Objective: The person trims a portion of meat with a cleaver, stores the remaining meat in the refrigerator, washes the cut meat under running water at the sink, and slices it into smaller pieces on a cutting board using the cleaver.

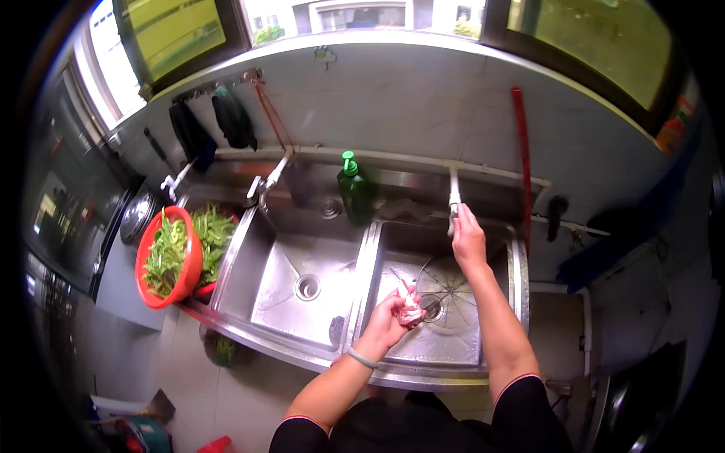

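My left hand (389, 321) is over the right sink basin (419, 345), holding a pinkish piece of what looks like raw meat (412, 315). A slim reddish-white part sticks up past the fingers. My right hand (470, 240) is raised at the back of that basin. Its fingers lie against the tap (454, 195), whose handle and spout they partly hide. Below the hands, thin dark lines like a wire rack (451, 287) fan out on the basin floor near the drain (432, 308).
Left of my hands is a second steel basin (289, 255) with its own tap (271, 180). A green pump bottle (354, 189) stands behind the divider. A tilted red colander (195, 257) of leafy greens (167, 255) sits at far left. A red strip (520, 136) hangs on the wall.
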`<state>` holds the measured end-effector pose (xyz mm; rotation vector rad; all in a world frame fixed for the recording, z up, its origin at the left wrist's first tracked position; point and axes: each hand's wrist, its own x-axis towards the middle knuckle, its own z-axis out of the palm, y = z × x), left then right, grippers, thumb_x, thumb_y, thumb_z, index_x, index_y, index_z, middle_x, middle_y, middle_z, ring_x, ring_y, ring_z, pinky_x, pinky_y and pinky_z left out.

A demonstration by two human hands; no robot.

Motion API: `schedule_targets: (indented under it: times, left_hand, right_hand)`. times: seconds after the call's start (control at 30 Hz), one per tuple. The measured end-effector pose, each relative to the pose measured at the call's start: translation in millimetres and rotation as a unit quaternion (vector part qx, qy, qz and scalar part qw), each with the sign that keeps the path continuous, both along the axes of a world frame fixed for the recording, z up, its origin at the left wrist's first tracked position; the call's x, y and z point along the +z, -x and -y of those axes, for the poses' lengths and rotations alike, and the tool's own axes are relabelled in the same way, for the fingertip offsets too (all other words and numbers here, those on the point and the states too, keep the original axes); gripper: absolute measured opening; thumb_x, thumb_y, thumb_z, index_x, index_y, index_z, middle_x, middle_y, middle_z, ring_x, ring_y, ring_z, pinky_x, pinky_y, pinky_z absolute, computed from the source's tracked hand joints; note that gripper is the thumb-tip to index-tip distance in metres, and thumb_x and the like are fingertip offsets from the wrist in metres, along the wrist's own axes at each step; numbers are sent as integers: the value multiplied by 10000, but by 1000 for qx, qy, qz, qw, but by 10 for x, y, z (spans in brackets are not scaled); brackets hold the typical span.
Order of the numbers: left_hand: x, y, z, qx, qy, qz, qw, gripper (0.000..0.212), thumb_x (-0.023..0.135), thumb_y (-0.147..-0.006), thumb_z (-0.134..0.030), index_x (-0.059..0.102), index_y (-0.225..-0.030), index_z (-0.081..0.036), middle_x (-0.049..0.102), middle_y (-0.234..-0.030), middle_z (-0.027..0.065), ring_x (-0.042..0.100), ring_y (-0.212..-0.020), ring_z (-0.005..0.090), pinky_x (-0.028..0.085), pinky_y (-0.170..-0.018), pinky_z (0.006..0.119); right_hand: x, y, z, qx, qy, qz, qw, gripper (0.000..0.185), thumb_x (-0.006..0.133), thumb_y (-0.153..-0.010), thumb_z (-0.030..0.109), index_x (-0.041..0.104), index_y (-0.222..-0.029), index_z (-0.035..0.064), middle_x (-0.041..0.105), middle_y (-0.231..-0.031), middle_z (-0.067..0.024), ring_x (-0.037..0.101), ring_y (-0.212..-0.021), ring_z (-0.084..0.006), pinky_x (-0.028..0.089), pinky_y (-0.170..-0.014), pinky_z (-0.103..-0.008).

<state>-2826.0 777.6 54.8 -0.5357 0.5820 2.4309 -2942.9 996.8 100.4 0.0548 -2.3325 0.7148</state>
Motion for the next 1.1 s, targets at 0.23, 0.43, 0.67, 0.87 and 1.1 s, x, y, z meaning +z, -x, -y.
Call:
schedule_targets:
  times: [0.23,0.43,0.67,0.87,1.1]
  left_hand:
    - [-526,701,-492,21,-34,30,999,366,528,-987,-205,504,-1344,-131,632,-1183,77,625,-1009,271,547,-827,602]
    - [-925,1262,-1168,77,62,-26,995,327,541,-1007,-194,536,-1322,-106,653,-1090,69,648,-953,202,570,-806,459]
    - [-801,1554,-1696,82,243,14,966,260,550,-1010,-310,608,-1096,-71,633,-1000,48,598,-869,153,512,-672,295]
    - [-617,1425,-1854,-12,328,-80,941,99,484,-972,-166,574,-991,-127,471,-660,-2,404,-441,102,275,-375,281]
    - [-1617,1759,-1587,44,-232,-35,971,159,559,-963,-206,632,-1004,-71,659,-955,76,641,-888,199,543,-824,353]
  right_hand:
    - [88,165,-379,142,78,-9,987,343,547,-911,-41,617,-1236,45,670,-1152,-160,670,-1014,-339,541,-876,-348]
    - [-398,134,-291,173,427,28,887,393,527,-964,-14,484,-1353,25,630,-1211,-131,626,-1052,-181,507,-910,-311]
    - [-1482,142,-80,90,618,248,741,287,629,-923,162,612,-1183,43,638,-1093,-86,621,-990,-214,485,-902,-353]
    - [-1910,466,-540,159,722,260,621,163,654,-894,136,620,-1031,54,646,-931,-35,628,-823,-127,503,-700,-291]
    - [-1301,168,3,58,402,245,880,242,601,-883,172,622,-1102,72,686,-972,-161,672,-931,-303,508,-836,-412]
